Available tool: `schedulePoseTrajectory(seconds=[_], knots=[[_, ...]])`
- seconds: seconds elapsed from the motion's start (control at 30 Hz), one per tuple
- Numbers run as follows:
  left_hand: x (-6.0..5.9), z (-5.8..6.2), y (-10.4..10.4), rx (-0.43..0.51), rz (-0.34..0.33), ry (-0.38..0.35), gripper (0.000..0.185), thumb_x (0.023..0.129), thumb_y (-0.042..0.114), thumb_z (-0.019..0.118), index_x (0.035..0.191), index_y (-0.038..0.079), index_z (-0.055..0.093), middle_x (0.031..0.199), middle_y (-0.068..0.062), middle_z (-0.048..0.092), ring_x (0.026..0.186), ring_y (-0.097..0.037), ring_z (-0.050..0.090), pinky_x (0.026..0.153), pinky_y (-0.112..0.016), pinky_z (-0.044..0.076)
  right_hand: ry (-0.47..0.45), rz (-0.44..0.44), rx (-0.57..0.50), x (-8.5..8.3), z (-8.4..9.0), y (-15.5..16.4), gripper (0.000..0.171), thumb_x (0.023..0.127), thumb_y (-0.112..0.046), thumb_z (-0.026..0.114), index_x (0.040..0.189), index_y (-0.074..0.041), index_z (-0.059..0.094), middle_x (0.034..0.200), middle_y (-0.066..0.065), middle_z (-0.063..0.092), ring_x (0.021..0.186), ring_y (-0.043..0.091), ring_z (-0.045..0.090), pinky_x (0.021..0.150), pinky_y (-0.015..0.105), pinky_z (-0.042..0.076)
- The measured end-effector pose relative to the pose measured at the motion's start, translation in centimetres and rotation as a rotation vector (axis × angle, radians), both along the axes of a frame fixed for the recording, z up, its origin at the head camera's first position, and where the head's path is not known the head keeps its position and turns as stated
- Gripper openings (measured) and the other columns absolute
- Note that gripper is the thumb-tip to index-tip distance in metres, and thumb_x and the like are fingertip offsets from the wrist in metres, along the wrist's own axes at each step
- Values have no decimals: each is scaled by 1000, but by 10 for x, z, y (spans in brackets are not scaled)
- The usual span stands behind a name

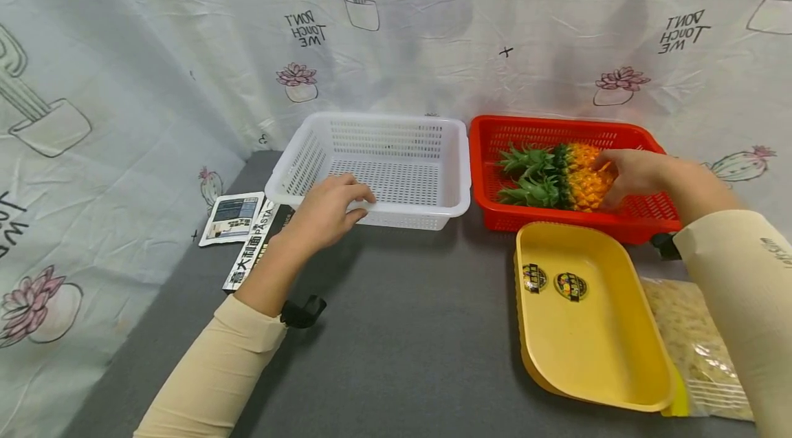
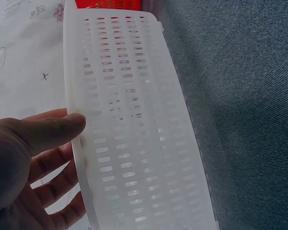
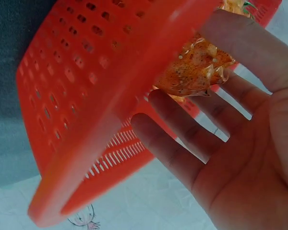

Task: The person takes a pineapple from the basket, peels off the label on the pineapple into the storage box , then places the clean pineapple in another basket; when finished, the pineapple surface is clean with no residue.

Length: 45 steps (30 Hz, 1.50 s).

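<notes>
Two small pineapples [image 1: 584, 180] with green leaf crowns lie side by side in the red basket [image 1: 656, 225], their crowns pointing left. My right hand [image 1: 637, 177] is at their right end; in the right wrist view its fingers [image 3: 182, 153] are fairly straight and spread beside the orange pineapple skin [image 3: 197, 67], with the thumb across from them. My left hand [image 1: 328, 211] holds the front rim of the white basket [image 1: 427, 211]. In the left wrist view the thumb [image 2: 57, 132] lies against the rim, the other fingers bent on the inner side.
In front of the red basket, a yellow tray [image 1: 594, 348] overlaps a bag of pasta [image 1: 699, 348]. By my left forearm lie a black-and-white pasta pack [image 1: 250, 256] and a white pouch [image 1: 232, 218]. A printed curtain [image 1: 421, 46] hangs behind the baskets.
</notes>
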<state>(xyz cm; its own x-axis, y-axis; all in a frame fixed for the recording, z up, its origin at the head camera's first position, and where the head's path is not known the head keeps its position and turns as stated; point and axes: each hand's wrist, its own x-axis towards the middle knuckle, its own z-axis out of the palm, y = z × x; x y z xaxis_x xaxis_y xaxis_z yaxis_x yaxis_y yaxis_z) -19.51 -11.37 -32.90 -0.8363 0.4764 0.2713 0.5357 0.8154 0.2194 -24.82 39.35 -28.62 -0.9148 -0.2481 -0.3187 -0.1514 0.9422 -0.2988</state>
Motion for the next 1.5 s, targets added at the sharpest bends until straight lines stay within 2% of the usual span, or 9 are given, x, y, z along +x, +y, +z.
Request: schedulePoseTrajectory(seconds=[0.33, 0.53, 0.8, 1.0, 1.1, 1.23, 1.37, 1.5], knots=[[2, -2, 0, 9, -9, 26, 18, 92, 11, 76, 110, 14, 76, 108, -7, 69, 102, -33, 62, 87, -50, 49, 10, -29, 26, 3, -13, 1, 76, 77, -4, 81, 141, 13, 42, 135, 44, 45, 116, 56, 47, 100, 72, 43], [3, -1, 1, 12, -14, 22, 18, 93, 11, 76, 110, 14, 76, 109, -8, 69, 102, -33, 62, 86, -50, 49, 45, -33, 57, 6, -15, 6, 77, 75, -4, 82, 141, 10, 45, 134, 43, 47, 114, 56, 48, 98, 74, 42], [2, -1, 1, 4, -16, 13, 17, 93, 12, 76, 110, 15, 76, 110, -7, 69, 103, -33, 62, 87, -50, 49, 40, -45, 40, 12, -15, 10, 79, 77, -6, 81, 144, 9, 43, 138, 44, 43, 118, 59, 44, 100, 76, 40], [2, 0, 0, -3, -20, 18, 17, 93, 12, 77, 110, 14, 76, 108, -7, 68, 102, -32, 63, 87, -49, 50, 19, -37, 26, 16, -7, 5, 83, 82, -11, 80, 150, 8, 37, 142, 43, 39, 122, 58, 42, 98, 75, 42], [2, -1, -2, -1, -19, 16, 18, 93, 12, 77, 111, 14, 77, 107, -8, 68, 102, -32, 63, 88, -48, 51, 54, -15, 46, 21, -2, -3, 82, 86, -16, 79, 150, 9, 35, 144, 43, 40, 127, 60, 40, 101, 77, 39], [1, -2, -3, -1, -20, 29, 17, 94, 15, 76, 110, 14, 77, 108, -8, 69, 102, -32, 63, 88, -48, 51, 159, 41, 51, 32, 2, -22, 79, 91, -20, 77, 151, 10, 36, 146, 41, 43, 131, 59, 41, 106, 75, 36], [3, -2, -6, -2, -16, 36, 17, 97, 21, 73, 111, 13, 76, 110, -8, 68, 102, -32, 62, 87, -49, 50, 226, 42, 28, 47, 3, -49, 79, 94, -25, 75, 154, 6, 34, 150, 40, 38, 134, 58, 38, 108, 75, 33], [7, -2, -9, -2, -18, 31, 22, 98, 25, 70, 113, 10, 76, 109, -9, 68, 102, -32, 61, 88, -49, 49, 264, 46, -1, 62, 1, -73, 77, 95, -29, 74, 155, 1, 37, 151, 39, 36, 133, 57, 42, 108, 75, 35]])
